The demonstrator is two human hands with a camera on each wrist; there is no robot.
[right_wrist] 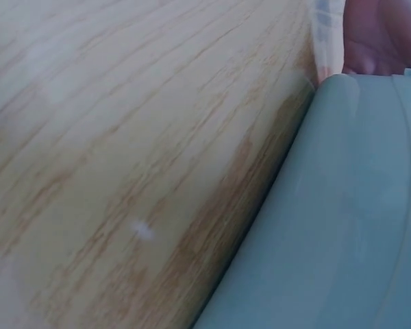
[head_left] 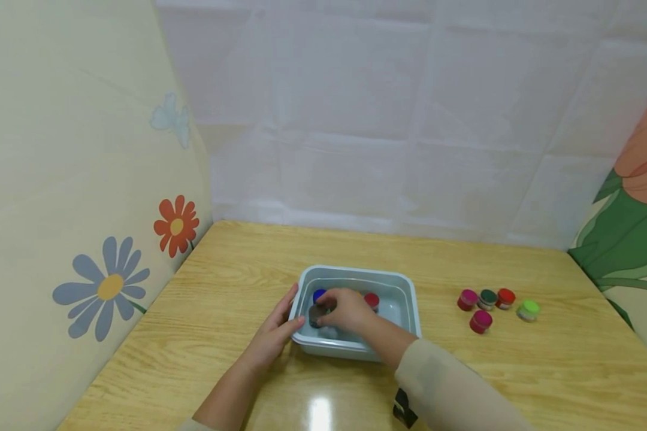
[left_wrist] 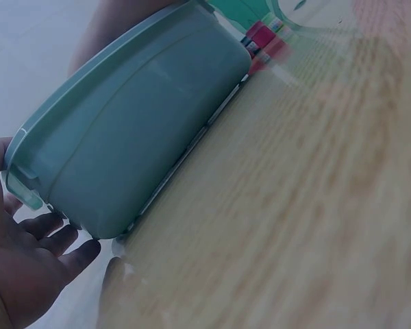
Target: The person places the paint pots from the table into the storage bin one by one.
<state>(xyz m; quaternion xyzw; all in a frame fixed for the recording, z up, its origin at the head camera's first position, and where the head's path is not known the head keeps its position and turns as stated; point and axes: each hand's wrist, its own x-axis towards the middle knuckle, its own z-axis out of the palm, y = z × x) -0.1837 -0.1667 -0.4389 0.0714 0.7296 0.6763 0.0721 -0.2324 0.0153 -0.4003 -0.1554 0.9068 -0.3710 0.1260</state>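
Observation:
A pale blue plastic bin [head_left: 345, 352] stands on the wooden table. On its left side, my left hand [head_left: 274, 332] grips the end wall, thumb over the rim; in the left wrist view the fingers [left_wrist: 72, 260] lie along the outside. My right hand [head_left: 347, 308] reaches into the bin and pinches a small paint jar with a dark lid [head_left: 315, 316] near the left end. Behind that jar sits a blue-lidded jar [head_left: 319, 294]. A red-lidded jar [head_left: 371, 300] stands right of the hand, which partly hides the bin's middle. The right wrist view shows only the bin's outer wall [right_wrist: 329, 219] and part of the left hand.
Right of the bin stand several more jars on the table: two with magenta lids [head_left: 468, 299], one dark green [head_left: 487, 299], one red [head_left: 505, 297] and one light green [head_left: 528, 309]. A black object [head_left: 404, 409] lies near the right forearm. White cloth [head_left: 356, 120] hangs behind.

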